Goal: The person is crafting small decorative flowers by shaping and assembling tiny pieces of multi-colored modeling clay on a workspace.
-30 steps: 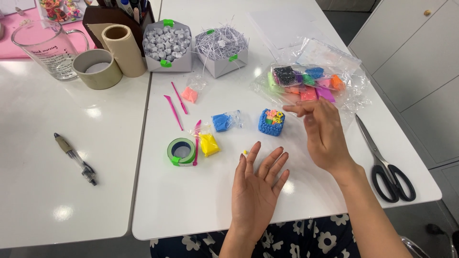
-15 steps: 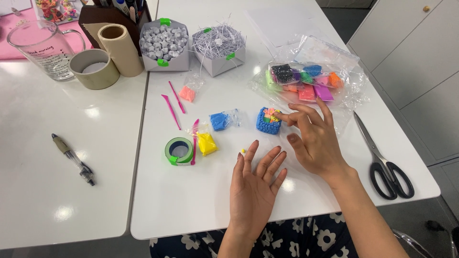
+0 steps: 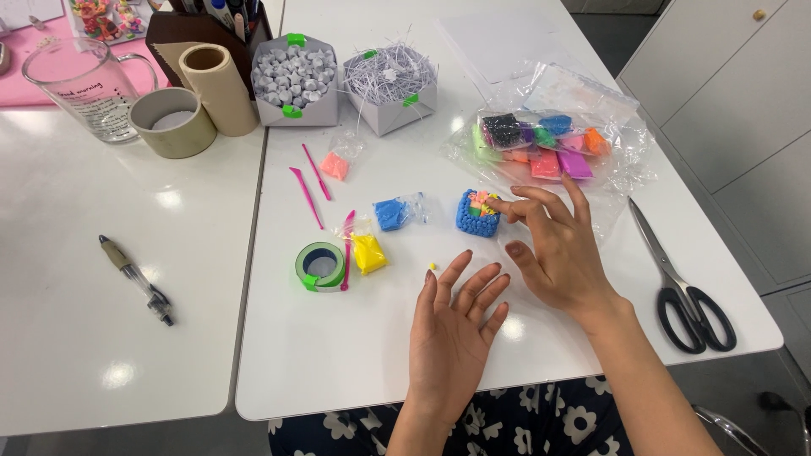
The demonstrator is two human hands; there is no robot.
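The small blue clay basket (image 3: pixel 477 214) stands upright on the white table (image 3: pixel 541 338) and serves as the landmark. It already looks shaped, with a textured wall, and small bits of yellow, pink and green sit in its top, so the filling seems partly done; whether more is meant to go in is hard to judge at this size.

The right hand (image 3: pixel 557 249) lies just right of the basket, its grip released and fingers spread, the forefinger tip touching or almost touching the basket's upper rim. The left hand (image 3: pixel 456 325) rests flat on the table below the basket, palm down, holding nothing. A tiny yellow crumb (image 3: pixel 432 266) lies between this hand and the basket, unused.

Left of the basket sit a blue clay lump in wrap (image 3: pixel 394 214) and a yellow clay lump (image 3: pixel 369 252), with a green tape roll (image 3: pixel 321 266) further left. Up and to the right of the basket lies the bag of coloured clay blocks (image 3: pixel 541 143); scissors (image 3: pixel 680 283) lie well to the right.
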